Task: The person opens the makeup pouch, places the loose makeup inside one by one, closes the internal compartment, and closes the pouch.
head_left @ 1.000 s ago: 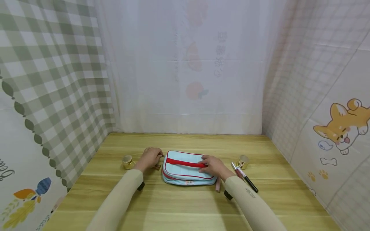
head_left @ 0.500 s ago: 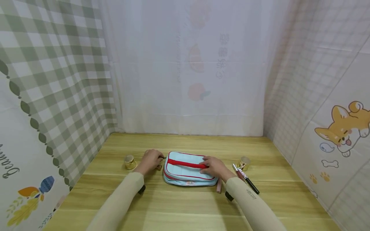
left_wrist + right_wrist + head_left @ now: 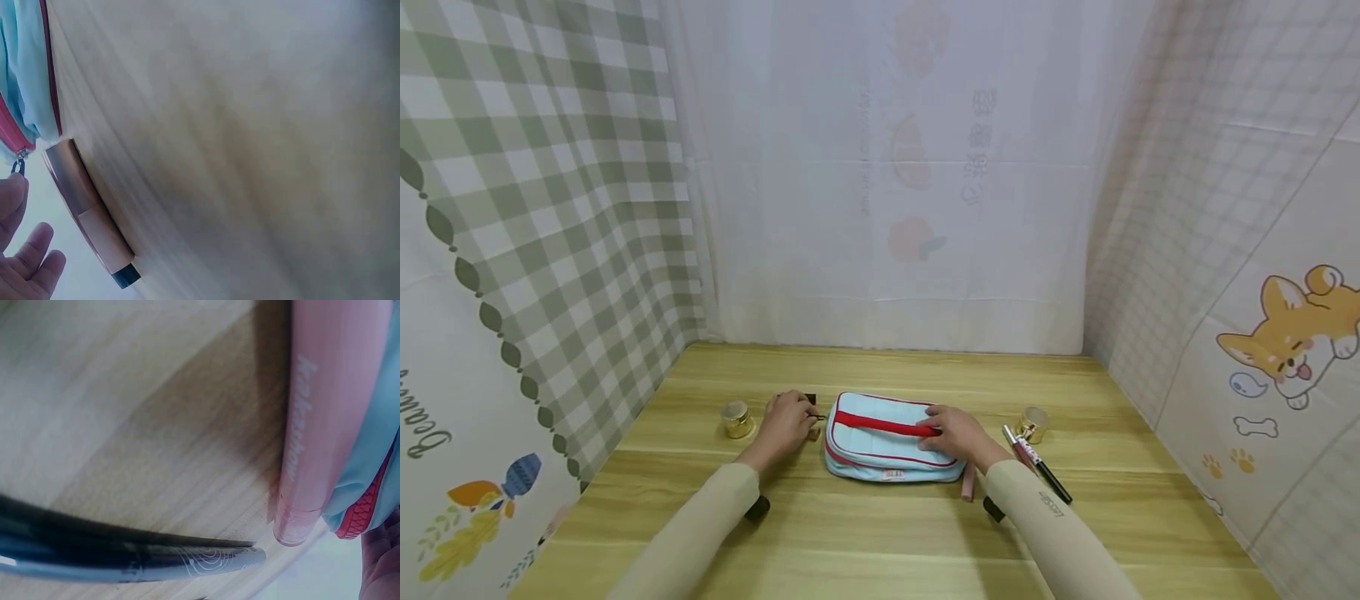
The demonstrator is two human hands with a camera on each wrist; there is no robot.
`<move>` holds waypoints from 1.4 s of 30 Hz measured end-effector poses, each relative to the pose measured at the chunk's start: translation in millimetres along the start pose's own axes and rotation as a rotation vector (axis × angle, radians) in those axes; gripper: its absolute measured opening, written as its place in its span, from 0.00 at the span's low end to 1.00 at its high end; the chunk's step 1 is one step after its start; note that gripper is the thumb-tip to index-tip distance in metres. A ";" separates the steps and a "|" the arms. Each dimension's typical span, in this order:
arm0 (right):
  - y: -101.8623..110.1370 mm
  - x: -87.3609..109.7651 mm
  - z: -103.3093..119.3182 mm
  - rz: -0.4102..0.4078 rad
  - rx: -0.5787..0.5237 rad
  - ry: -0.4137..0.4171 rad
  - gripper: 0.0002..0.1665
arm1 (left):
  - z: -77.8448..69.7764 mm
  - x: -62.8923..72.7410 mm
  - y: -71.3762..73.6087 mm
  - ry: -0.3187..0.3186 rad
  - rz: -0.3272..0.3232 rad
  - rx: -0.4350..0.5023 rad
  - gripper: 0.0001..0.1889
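Pinching the zip pull (image 3: 19,166) of a pale blue pouch (image 3: 868,446) between thumb and finger of the left hand (image 3: 787,421), with the other fingers apart from it. Resting the right hand (image 3: 957,432), fingers spread, on top of the pouch at the right end of the red handle (image 3: 880,423). Lying near the middle of the desk (image 3: 865,542), well apart from its left and right edges: the pouch.

Seeing a bronze tube (image 3: 90,209) with a black end near the pouch's left end; hard to judge from above, being mostly behind the left hand. Also seeing, toward the desk's left edge, a gold jar (image 3: 737,420); toward the right edge, a second jar (image 3: 1033,423), with a slim tube (image 3: 1019,451) and a black pen (image 3: 1052,479) just beside it, slanting toward the near right corner. Noticing a pink tube (image 3: 331,419) just beside the pouch's right end. Looking past the far edge, meeting a white curtain (image 3: 820,208).
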State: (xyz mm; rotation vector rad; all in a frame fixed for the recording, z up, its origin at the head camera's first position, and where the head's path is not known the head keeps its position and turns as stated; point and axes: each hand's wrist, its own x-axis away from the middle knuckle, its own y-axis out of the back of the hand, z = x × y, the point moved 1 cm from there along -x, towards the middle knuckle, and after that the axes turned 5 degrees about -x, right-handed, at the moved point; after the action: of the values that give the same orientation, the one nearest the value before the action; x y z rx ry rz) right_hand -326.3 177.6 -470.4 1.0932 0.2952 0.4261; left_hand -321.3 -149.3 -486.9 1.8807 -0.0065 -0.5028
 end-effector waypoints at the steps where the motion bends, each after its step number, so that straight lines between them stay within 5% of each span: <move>1: -0.1 -0.3 0.3 -0.003 0.000 0.000 0.22 | -0.3 2.2 1.3 0.006 0.001 0.016 0.04; 7: -3.2 -3.4 1.9 -0.009 -0.001 0.003 0.22 | -0.7 16.5 4.9 0.011 -0.035 0.072 0.04; 29: -6.5 -4.0 3.0 -0.009 -0.006 -0.021 0.21 | -21.4 55.1 15.4 0.006 -0.087 0.050 0.05; 42: -3.9 1.1 3.3 -0.009 0.012 -0.032 0.21 | -54.7 81.6 15.7 0.026 -0.063 0.125 0.05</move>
State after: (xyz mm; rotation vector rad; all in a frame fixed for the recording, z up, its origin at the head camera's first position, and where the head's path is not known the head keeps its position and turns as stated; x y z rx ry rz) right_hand -323.2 174.0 -472.5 1.1095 0.2744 0.3989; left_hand -224.6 -125.9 -485.2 2.0152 0.0396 -0.5314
